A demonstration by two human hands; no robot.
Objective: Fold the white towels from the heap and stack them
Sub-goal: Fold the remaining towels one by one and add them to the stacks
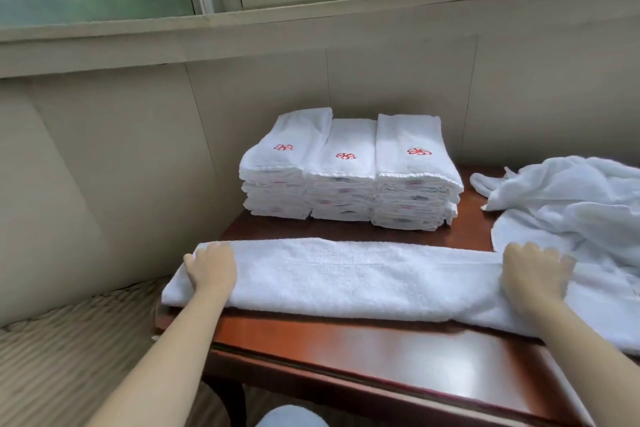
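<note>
The towel (363, 281) under your hands is white terry, thick and nubby, folded lengthwise into a long, soft-edged band with a faint woven stripe along it. It lies just in front of the stacks (346, 177), on your side of them, with its long axis running left to right, parallel to the stacks' front faces. Its left end reaches past the leftmost stack and overhangs the edge of the table (381, 350).

Your left hand (211, 270) rests palm down on the band's left end, and your right hand (535, 270) rests on it out beyond the rightmost stack. On both hands the fingers bend over the far edge and the tips are hidden, so I cannot tell whether you pinch the cloth or only press it.

The stacks are three neat rectangular piles of the same white terry, side by side and touching, each topped with a red stitched emblem (419, 151). To their right sits the heap (571, 204), rumpled and loose. Beneath the stacks, the table is glossy reddish-brown wood.
</note>
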